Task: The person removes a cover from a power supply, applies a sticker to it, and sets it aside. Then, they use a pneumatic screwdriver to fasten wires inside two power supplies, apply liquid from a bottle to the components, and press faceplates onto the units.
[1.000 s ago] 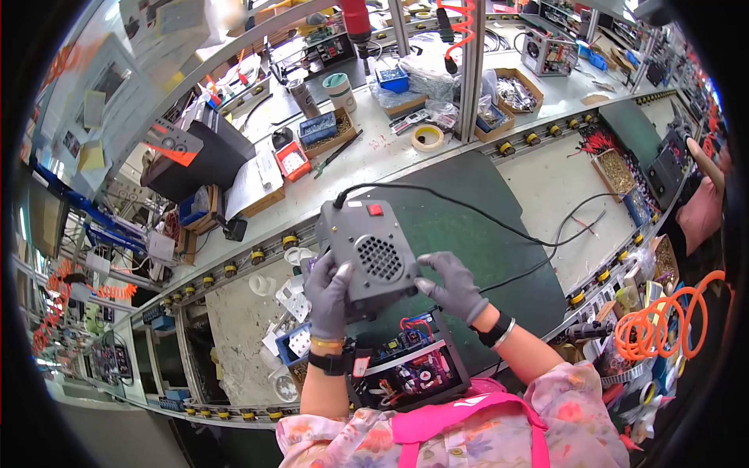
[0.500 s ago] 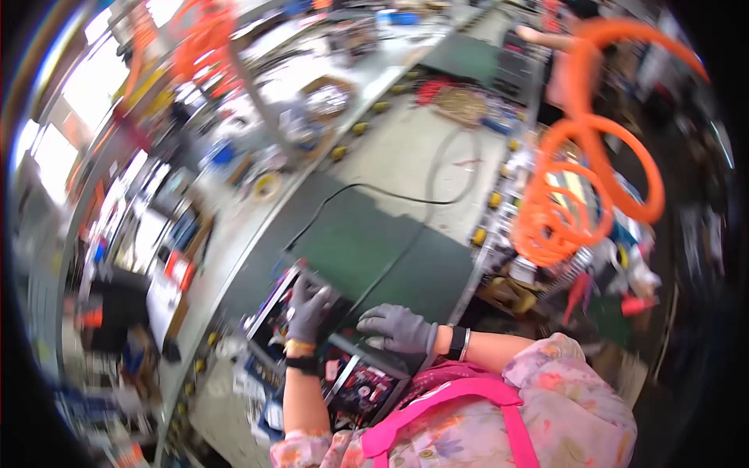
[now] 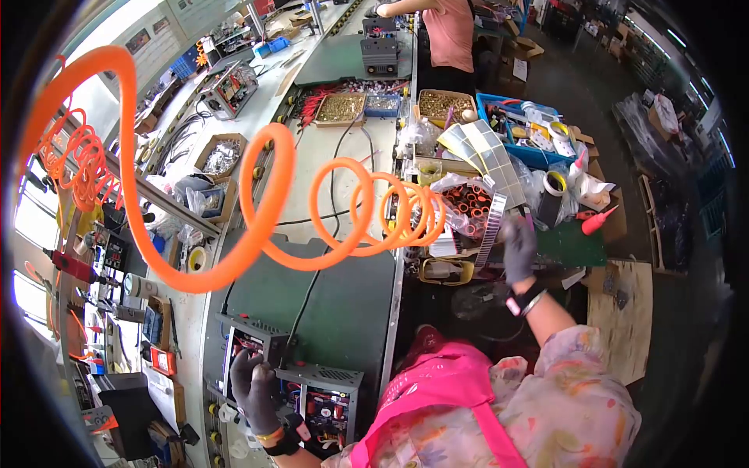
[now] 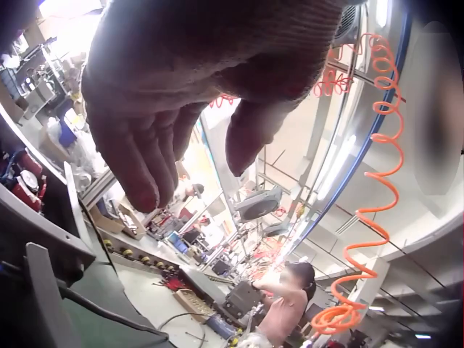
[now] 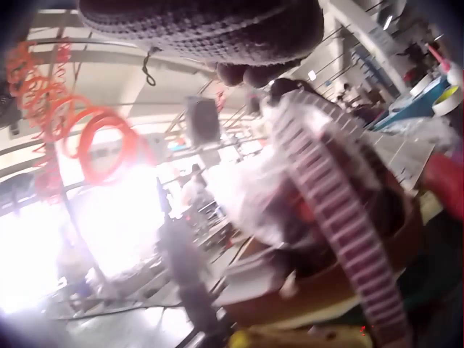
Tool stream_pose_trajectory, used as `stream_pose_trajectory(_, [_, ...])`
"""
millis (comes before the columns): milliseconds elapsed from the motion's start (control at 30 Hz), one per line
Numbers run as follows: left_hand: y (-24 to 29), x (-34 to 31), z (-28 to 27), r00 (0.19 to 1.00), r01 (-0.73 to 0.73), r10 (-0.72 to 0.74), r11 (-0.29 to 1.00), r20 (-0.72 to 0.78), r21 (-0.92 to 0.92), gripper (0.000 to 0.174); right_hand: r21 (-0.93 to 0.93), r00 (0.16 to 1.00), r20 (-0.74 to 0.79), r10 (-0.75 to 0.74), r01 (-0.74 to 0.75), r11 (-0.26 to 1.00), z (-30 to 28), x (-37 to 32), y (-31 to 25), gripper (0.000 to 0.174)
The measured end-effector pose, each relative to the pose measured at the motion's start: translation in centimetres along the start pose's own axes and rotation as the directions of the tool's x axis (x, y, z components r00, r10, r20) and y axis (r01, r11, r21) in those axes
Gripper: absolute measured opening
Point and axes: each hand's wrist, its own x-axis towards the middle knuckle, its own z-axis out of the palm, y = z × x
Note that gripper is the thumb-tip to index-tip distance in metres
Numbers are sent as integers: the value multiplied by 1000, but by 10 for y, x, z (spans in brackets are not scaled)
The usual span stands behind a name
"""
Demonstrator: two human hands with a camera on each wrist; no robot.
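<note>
My gloved left hand point(image 3: 257, 394) is beside a dark grey machine casing point(image 3: 269, 335) that stands on the green mat. In the left wrist view its fingers point(image 4: 138, 159) hang loose, thumb apart, with nothing between them. Nearer my body sits a second casing point(image 3: 331, 378), its side showing circuit parts and wires. My gloved right hand point(image 3: 519, 249) reaches out to the right, close to a pale ladder-like strip point(image 3: 490, 230) that stands against a bag of black and orange parts point(image 3: 468, 204). Right fingertips point(image 5: 254, 75) appear near the strip's top; I cannot tell whether they grip it.
An orange coiled hose point(image 3: 269, 195) hangs across the front. Black cords point(image 3: 308, 292) run over the mat point(image 3: 347, 312). A blue bin point(image 3: 515, 148) of tapes and a box of small brass-coloured parts point(image 3: 445, 105) stand on the right. Another person point(image 3: 449, 35) works further along.
The casing that both hands held up earlier now stands on the mat beside the other one. My right hand has moved far right, to the bins. The head view has turned right.
</note>
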Motion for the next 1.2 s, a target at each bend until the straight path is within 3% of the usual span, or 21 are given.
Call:
stream_pose_trajectory(67, [7, -13, 10, 998, -1, 1, 1000, 68, 2, 37, -144, 991, -126, -51, 33, 989, -8, 49, 57, 16])
stream_pose_trajectory(133, [11, -28, 23, 989, 33, -28, 999, 145, -31, 38, -286, 977, 3, 211, -202, 937, -8, 87, 127, 29])
stream_pose_trajectory(233, [17, -44, 52, 972, 79, -67, 996, 226, -45, 36, -729, 910, 169, 378, -143, 669, -3, 118, 143, 58])
stream_pose_trajectory(267, [17, -48, 60, 966, 104, -93, 994, 241, -32, 36, -709, 915, 148, 376, -167, 685, 3, 124, 199, 64])
stream_pose_trajectory(300, [17, -50, 66, 963, 78, -89, 996, 256, 53, 37, -710, 887, 170, 429, -192, 678, 2, 127, 183, 65])
stream_pose_trajectory(367, [15, -54, 73, 946, -69, -19, 964, 323, 256, 37, -572, 894, 263, 364, -159, 805, 5, 133, 257, 73])
stream_pose_trajectory(400, [21, -55, 78, 928, -215, 69, 902, 367, 374, 38, -645, 843, 293, 452, -175, 744, 8, 142, 267, 79])
stream_pose_trajectory(500, [32, -59, 89, 865, -427, 119, 684, 487, 592, 41, -561, 957, 198, 210, -65, 825, 12, 135, 273, 80])
stream_pose_trajectory(533, [30, -62, 93, 861, -419, 81, 675, 503, 608, 40, -771, 880, 109, 463, -219, 598, 12, 144, 274, 75])
stream_pose_trajectory(600, [24, -71, 102, 854, -433, 84, 664, 514, 610, 39, -449, 963, 261, 62, 64, 891, 0, 143, 320, 66])
stream_pose_trajectory(633, [15, -75, 106, 842, -470, 140, 664, 522, 581, 39, -585, 869, 303, 391, -155, 796, -5, 150, 313, 62])
stream_pose_trajectory(667, [6, -80, 110, 837, -473, 143, 673, 528, 568, 37, -585, 838, 287, 465, -231, 777, -8, 149, 294, 51])
stream_pose_trajectory(733, [4, -87, 115, 822, -467, 149, 727, 549, 503, 35, -410, 968, 190, 163, -72, 909, -13, 141, 243, 35])
stream_pose_trajectory(767, [3, -90, 116, 839, -425, 129, 763, 529, 487, 36, -652, 984, 111, 143, -36, 757, -20, 129, 164, 34])
stream_pose_trajectory(833, [2, -93, 120, 860, -345, 92, 829, 502, 439, 38, -525, 994, 80, -74, 105, 845, -30, 102, 106, 41])
stream_pose_trajectory(867, [2, -94, 123, 886, -279, 73, 873, 459, 399, 39, -489, 952, 102, -288, 300, 819, -40, 93, 118, 43])
stream_pose_trajectory(933, [2, -94, 130, 918, -156, 27, 942, 395, 298, 43, -387, 729, 373, -575, 685, 618, -42, 55, 19, 45])
stream_pose_trajectory(1000, [-6, -90, 137, 924, -88, 25, 985, 381, 149, 53, 15, 664, 595, -454, 555, 832, -29, -3, -49, 35])
stream_pose_trajectory(1033, [-11, -88, 143, 924, -87, 69, 996, 376, 32, 57, 177, 522, 774, -359, 366, 914, -27, -28, -38, 25])
stream_pose_trajectory(1100, [-13, -84, 147, 919, -13, 91, 979, 384, -202, 64, 443, 194, 861, -470, 168, 881, -10, -63, -56, 17])
stream_pose_trajectory(1200, [-21, -82, 140, 904, 197, -13, 900, 427, -388, 71, 789, 87, 573, -815, 212, 577, 20, -99, -104, 21])
